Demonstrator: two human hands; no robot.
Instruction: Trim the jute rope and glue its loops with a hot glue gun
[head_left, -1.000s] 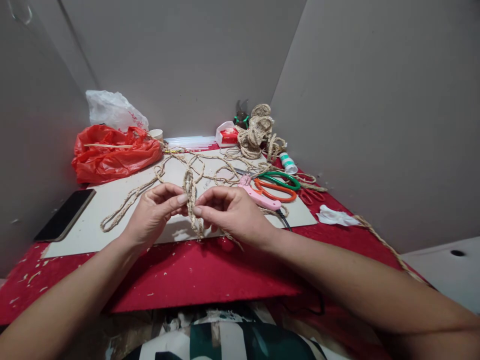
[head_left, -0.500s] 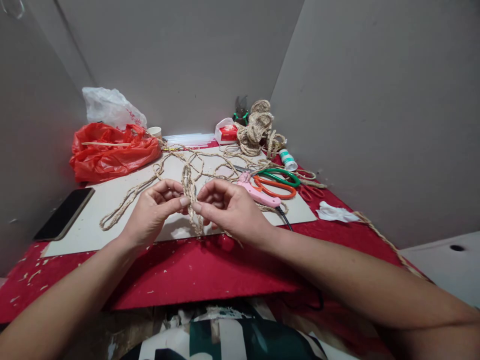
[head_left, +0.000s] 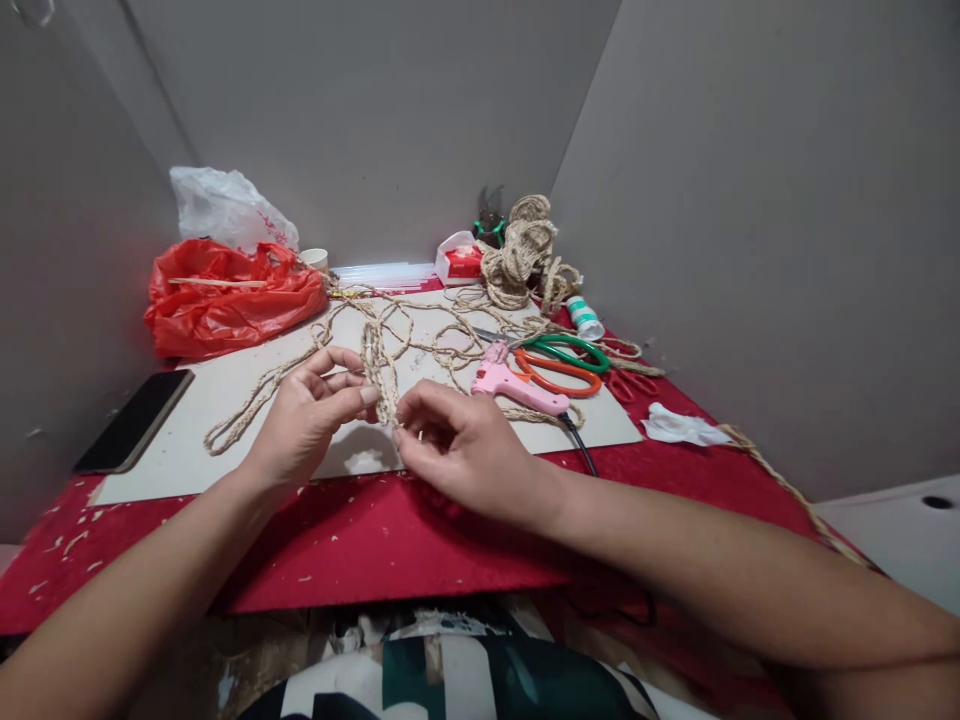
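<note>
A looped bundle of braided straw cord (head_left: 381,375) stands above the front part of the white board (head_left: 172,455). My left hand (head_left: 311,405) pinches it from the left side between thumb and fingers. At its lower right end, my right hand (head_left: 457,435) is closed with thumb and forefinger on the cord. Just beyond my right hand lies a pink glue gun (head_left: 514,382), its black cable running toward the front. Scissors with one green and one orange handle (head_left: 562,370) rest right behind it. More thin braided cord (head_left: 259,400) winds over the board.
Left stand a red plastic bag (head_left: 232,310), a white plastic bag (head_left: 225,210) and a black phone (head_left: 135,420). At the back are clear glue sticks (head_left: 386,277), a red and white box (head_left: 459,262), pruning shears (head_left: 490,222) and coiled cord (head_left: 525,250). A crumpled tissue (head_left: 684,427) lies right.
My right hand has slid down the cord bundle to its lower end, toward me. My left hand keeps its pinch. The view has shifted slightly.
</note>
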